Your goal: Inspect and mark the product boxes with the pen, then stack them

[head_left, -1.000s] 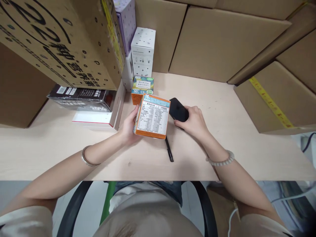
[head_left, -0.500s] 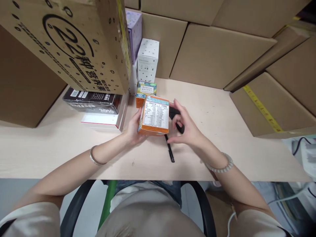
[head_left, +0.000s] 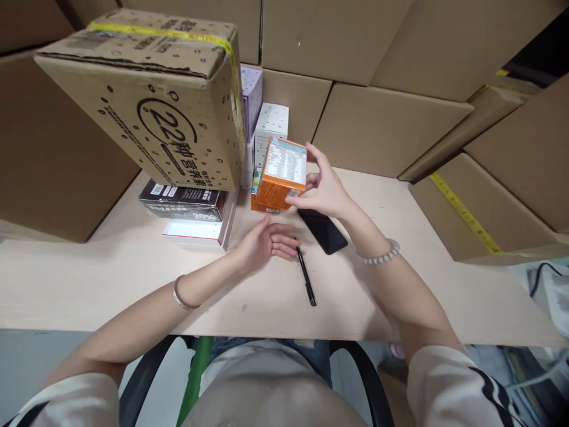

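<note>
My right hand (head_left: 324, 185) grips an orange carton (head_left: 278, 188) by its right side, thumb at the lower edge and fingers at the upper corner. A printed white table covers the carton's top face. It is held above another orange and green box (head_left: 256, 201), which it mostly hides; whether the two touch I cannot tell. My left hand (head_left: 267, 243) is off the carton, palm up and fingers apart, low over the table. Close to its fingertips lies a black pen (head_left: 306, 279). A black phone (head_left: 323, 230) rests on the table beneath my right hand.
At the left a large cardboard box (head_left: 178, 136) with yellow tape stands above a black box (head_left: 182, 203) and a white box (head_left: 191, 230). White (head_left: 273, 121) and purple (head_left: 252, 98) boxes stand behind the carton. Cardboard boxes (head_left: 395, 124) wall off the back; another (head_left: 484, 207) sits right.
The orange carton has moved away from me, toward the back boxes. My left hand has let go of it, and my right hand has closed on it. The phone is more exposed.
</note>
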The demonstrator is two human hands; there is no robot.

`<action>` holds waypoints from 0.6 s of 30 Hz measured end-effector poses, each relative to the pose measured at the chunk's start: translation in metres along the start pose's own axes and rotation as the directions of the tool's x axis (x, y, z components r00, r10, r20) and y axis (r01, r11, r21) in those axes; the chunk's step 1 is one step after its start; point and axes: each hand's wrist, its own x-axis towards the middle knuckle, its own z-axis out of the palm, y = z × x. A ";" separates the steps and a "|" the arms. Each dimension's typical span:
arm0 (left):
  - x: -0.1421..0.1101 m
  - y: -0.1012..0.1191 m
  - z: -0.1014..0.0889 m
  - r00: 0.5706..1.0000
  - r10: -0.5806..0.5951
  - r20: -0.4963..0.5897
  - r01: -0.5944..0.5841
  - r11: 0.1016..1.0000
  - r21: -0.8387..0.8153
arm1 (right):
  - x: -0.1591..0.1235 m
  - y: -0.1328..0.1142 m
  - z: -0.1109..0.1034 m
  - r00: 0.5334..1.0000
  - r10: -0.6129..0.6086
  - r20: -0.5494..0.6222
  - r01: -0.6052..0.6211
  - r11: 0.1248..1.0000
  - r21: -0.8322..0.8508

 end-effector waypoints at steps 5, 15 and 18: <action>-0.001 -0.011 0.006 0.995 0.075 -0.062 -0.059 0.972 0.228 | 0.039 0.005 0.012 0.992 0.096 0.085 -0.094 0.995 -0.031; 0.000 -0.014 0.009 0.992 0.099 -0.078 -0.070 0.948 0.311 | 0.016 -0.026 0.016 0.996 0.021 -0.085 -0.055 0.904 -0.423; 0.002 -0.018 0.011 0.989 0.118 -0.086 -0.078 0.926 0.370 | 0.008 -0.051 0.026 0.979 -0.138 -0.152 0.074 0.929 -0.363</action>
